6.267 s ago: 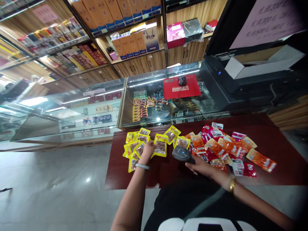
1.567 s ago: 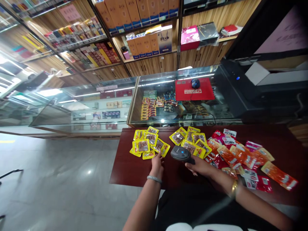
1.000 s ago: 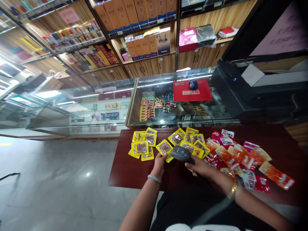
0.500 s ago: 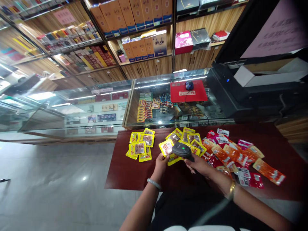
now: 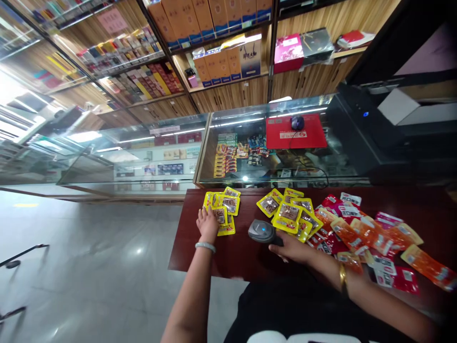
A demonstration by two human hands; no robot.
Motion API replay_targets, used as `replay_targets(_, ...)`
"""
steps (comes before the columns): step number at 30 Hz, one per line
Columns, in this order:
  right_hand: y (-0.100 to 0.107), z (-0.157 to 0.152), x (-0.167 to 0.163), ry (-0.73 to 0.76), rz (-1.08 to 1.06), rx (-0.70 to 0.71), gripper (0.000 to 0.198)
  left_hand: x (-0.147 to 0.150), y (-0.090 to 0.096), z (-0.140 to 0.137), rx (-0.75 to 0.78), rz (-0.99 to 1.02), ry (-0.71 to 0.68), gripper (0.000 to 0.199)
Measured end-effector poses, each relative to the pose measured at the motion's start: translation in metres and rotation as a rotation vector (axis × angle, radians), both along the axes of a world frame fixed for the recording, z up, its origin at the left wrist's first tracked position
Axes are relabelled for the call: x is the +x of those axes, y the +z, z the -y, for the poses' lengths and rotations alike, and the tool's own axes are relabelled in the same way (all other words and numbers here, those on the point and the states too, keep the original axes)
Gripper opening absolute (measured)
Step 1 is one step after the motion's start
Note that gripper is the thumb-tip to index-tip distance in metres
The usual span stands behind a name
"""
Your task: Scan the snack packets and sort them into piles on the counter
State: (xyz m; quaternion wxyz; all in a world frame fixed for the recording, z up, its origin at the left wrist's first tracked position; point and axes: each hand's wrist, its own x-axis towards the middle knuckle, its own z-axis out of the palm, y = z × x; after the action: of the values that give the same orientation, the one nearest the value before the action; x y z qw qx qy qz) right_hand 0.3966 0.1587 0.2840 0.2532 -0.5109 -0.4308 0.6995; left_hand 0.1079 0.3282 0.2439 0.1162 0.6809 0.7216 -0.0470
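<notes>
My left hand point(image 5: 207, 224) lies with its fingers spread over the left pile of yellow snack packets point(image 5: 231, 205), covering part of it. My right hand point(image 5: 291, 247) is wrapped round the handle of a dark grey barcode scanner point(image 5: 262, 230) with a small blue light, its head pointing left above the table. Just behind the scanner is a second heap of yellow snack packets point(image 5: 287, 215), overlapping one another. Red and orange snack packets point(image 5: 371, 236) lie scattered beside my right forearm.
The dark red table point(image 5: 246, 259) stands against a glass display counter point(image 5: 235, 178). On the counter are a red mat point(image 5: 314, 136), a computer mouse point(image 5: 297, 123) and a black machine point(image 5: 371, 138) at the right. Shelves of boxes point(image 5: 224, 64) line the back.
My left hand has moved left from under the scanner to the left pile and no longer grips a yellow packet. The scanner's light has turned from green to blue.
</notes>
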Motion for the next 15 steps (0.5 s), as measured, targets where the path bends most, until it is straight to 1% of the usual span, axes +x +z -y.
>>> replay_targets(1, -0.001, -0.002, -0.002, 0.008, -0.005, 0.008, 0.059, -0.009, 0.000, -0.005, -0.029, -0.081, -0.024, 0.068)
replay_targets(3, -0.003, -0.004, -0.006, 0.015, -0.004, 0.022, 0.058, -0.021, -0.001, -0.010, -0.057, -0.174, -0.079, 0.060)
replay_targets(6, -0.005, -0.006, -0.009, 0.017, 0.009, 0.035, 0.056, -0.029, 0.000, -0.007, -0.035, -0.220, -0.133, 0.050)
replay_targets(8, -0.004, -0.006, -0.011, 0.027, 0.004, 0.042, 0.054, -0.032, 0.001, -0.001, -0.049, -0.211, -0.137, 0.053)
replay_targets(10, -0.002, -0.006, -0.013, 0.029, 0.004, 0.042, 0.055, -0.034, 0.002, 0.006, -0.108, -0.186, -0.144, 0.057)
replay_targets(11, -0.001, -0.006, -0.014, 0.028, 0.006, 0.038, 0.056, -0.035, 0.002, 0.010, -0.149, -0.170, -0.161, 0.054)
replay_targets(13, 0.002, -0.005, -0.015, 0.024, 0.008, 0.025, 0.059, -0.034, 0.000, 0.020, -0.222, -0.124, -0.193, 0.039)
replay_targets(15, 0.004, -0.004, -0.015, 0.014, 0.004, 0.016, 0.060, -0.031, -0.004, 0.034, -0.267, 0.009, -0.166, 0.025)
